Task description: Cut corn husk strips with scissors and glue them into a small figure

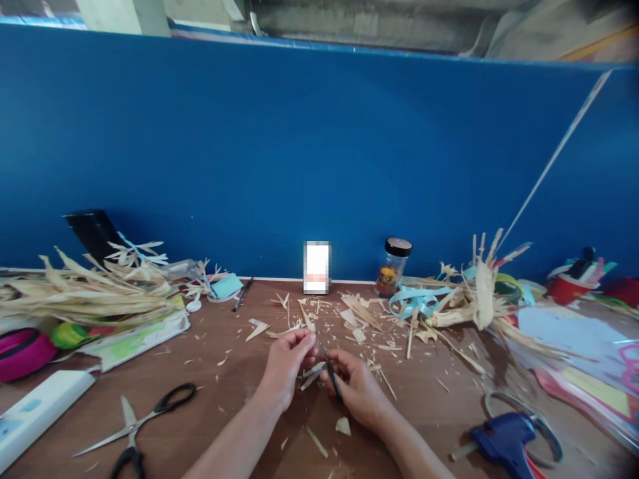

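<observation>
Near the middle of the table, my left hand pinches a small piece of dried husk between thumb and fingertips. Just to its right, my right hand is closed on a pair of small scissors with dark handles. The scissor blades point up toward the husk piece and the left fingertips; whether they touch it I cannot tell. Cut husk scraps lie scattered around both hands. A larger pair of scissors with black handles lies spread apart at the lower left.
A phone stands against the blue partition. Right of it are a black-lidded jar, light blue ribbon and husk stalks. A blue glue gun lies lower right. Husks and a power strip occupy the left.
</observation>
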Demonstrator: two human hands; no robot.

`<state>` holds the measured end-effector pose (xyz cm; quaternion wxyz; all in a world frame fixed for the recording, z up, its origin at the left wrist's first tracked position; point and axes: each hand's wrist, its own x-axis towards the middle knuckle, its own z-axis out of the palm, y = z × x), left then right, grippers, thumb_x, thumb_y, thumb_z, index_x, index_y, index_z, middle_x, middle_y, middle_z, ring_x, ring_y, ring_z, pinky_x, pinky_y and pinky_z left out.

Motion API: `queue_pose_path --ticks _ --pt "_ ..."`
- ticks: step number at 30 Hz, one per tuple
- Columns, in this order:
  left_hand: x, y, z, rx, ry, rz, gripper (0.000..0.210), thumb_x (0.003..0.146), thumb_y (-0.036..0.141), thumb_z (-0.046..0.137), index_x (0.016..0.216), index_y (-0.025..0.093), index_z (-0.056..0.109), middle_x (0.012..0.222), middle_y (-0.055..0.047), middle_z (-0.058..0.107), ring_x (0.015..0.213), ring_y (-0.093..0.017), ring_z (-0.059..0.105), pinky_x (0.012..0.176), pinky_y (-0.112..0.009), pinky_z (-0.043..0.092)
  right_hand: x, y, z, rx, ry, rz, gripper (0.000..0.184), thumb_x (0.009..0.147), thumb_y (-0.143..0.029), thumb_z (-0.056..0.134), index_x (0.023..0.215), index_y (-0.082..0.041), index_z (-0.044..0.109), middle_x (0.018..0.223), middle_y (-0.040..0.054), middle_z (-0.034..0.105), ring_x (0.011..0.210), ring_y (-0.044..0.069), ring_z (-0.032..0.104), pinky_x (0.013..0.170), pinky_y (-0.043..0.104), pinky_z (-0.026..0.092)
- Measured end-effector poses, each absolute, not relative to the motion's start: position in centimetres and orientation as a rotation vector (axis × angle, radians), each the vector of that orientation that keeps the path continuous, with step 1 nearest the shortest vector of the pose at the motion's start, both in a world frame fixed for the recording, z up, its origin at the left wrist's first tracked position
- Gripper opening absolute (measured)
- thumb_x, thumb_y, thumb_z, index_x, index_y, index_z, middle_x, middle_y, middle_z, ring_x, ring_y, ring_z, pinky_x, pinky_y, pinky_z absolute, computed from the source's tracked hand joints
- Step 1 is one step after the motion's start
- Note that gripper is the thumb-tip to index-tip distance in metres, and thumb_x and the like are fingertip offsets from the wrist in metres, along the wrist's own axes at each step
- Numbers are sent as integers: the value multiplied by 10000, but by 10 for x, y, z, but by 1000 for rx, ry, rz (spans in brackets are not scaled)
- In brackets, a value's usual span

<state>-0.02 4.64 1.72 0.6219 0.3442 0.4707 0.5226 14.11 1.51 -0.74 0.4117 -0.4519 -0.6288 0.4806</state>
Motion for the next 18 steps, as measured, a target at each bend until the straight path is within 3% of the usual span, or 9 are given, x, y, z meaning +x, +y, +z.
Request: queue_pose_path --ticks 13,18 --pt "1 47 22 668 1047 1200 219 589 289 711 698 124 618 612 -12 595 578 -85 558 560 -185 452 140 15 -13 -1077 -1466 1369 268 779 -355 552 964 -163 579 593 -38 471 512 85 404 489 190 343" --pt "1 45 25 719 1083 1165 222 590 317 696 672 130 609 543 9 572 485 -67 506 491 -177 407 140 15 -13 -1053 -1456 1409 245 785 -337 546 960 -169 582 573 -43 459 500 81 392 488 191 343"
